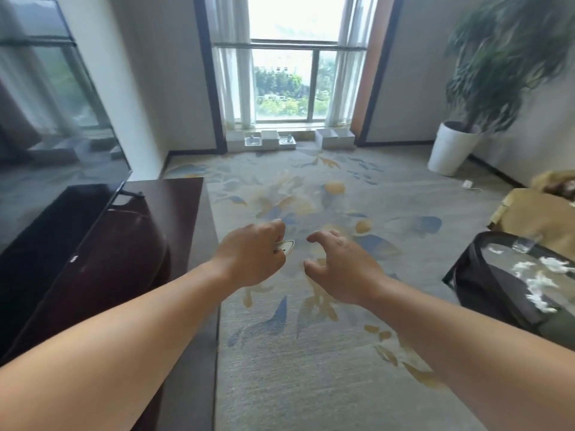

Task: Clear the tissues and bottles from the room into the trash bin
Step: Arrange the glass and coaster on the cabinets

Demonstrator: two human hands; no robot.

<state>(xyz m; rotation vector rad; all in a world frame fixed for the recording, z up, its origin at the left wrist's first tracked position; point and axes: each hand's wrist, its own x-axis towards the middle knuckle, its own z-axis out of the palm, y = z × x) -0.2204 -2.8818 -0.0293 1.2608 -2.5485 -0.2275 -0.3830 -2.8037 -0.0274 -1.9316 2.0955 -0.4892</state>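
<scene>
Both my arms reach forward over the patterned carpet. My left hand point(253, 255) is closed on a small white object point(284, 246) with dark markings; most of it is hidden in my fingers. My right hand point(340, 264) hovers beside it, fingers curled and apart, holding nothing. Several crumpled white tissues point(539, 281) lie on a dark glass-topped table point(485, 284) at the right edge, well to the right of my right hand. A clear glass point(525, 244) stands at that table's far side. No trash bin or bottle is in view.
A dark wooden TV cabinet point(130, 259) with a large television point(46, 126) runs along the left. A potted plant in a white pot point(451, 147) stands at the back right. White boxes point(334, 139) sit under the window. A tan armchair point(535, 216) is at the right.
</scene>
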